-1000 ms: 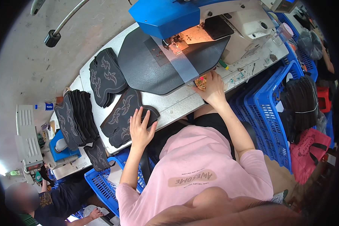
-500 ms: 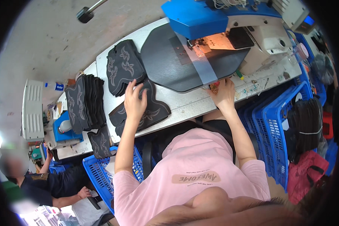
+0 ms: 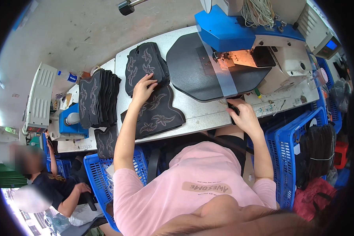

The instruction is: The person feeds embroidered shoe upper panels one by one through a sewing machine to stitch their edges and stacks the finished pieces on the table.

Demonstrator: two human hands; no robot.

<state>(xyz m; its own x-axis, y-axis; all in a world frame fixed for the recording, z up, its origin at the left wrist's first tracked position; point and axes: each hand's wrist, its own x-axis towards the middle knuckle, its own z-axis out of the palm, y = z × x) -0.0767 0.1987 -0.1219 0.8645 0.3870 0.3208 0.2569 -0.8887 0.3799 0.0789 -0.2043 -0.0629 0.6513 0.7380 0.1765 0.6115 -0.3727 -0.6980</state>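
Note:
My left hand is at the lower edge of a stack of black embroidered pieces, its fingers drawn together on that edge. Below it, more black embroidered pieces lie overlapped on the white worktable. At the table's front edge, my right hand is closed around a dark, narrow object; its kind is partly hidden by the fingers. Just beyond this hand lies a black eight-sided plate with a clear strip across it, under the blue head of a sewing machine.
A thick stack of black embroidered pieces stands at the left, near another blue machine. Blue crates line the right side; a blue basket is at my left. Another person sits at the lower left.
My left hand has gone from spread fingers above the pieces to fingers drawn together at the upper stack's edge. The right hand has pulled back slightly, showing the dark object. The view has shifted.

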